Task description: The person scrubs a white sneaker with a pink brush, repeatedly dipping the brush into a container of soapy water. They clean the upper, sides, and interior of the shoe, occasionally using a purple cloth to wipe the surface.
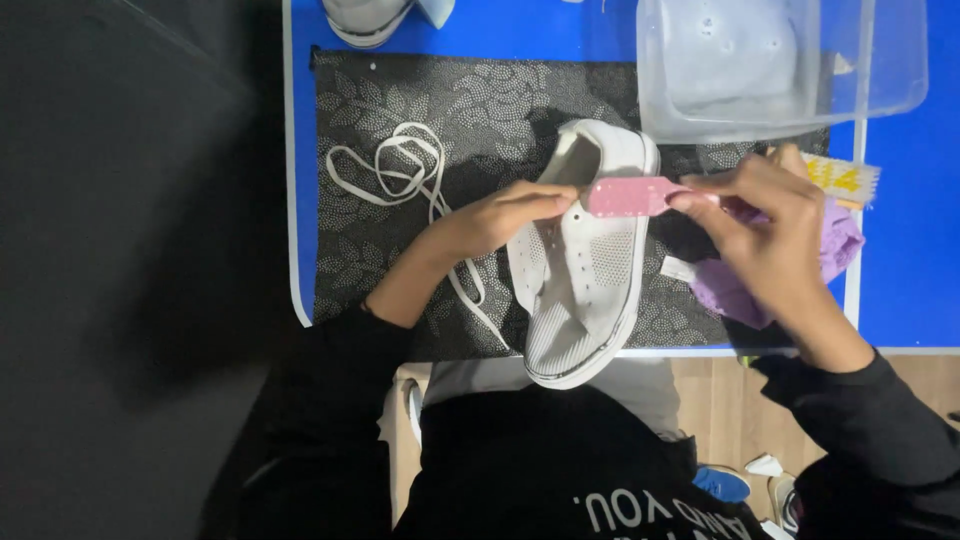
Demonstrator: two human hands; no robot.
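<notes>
- Above the white mesh lace-less sneaker (pixel 585 270), a flat pink oblong piece (pixel 632 196) is held level between both hands.
- Left hand (pixel 497 218) pinches the pink piece's left end with thumb and fingertips closed on it.
- Right hand (pixel 757 212) grips the opposite end, fingers curled around it.
- Sneaker lies toe toward the person on a dark leaf-patterned mat (pixel 470 110).
- Loose white shoelace (pixel 405 170) curls on the mat, left of the sneaker.
- Crumpled lilac cloth (pixel 838 245) sits under the right hand.
- Clear plastic tub (pixel 890 70) stands beyond on the blue table (pixel 905 280).
</notes>
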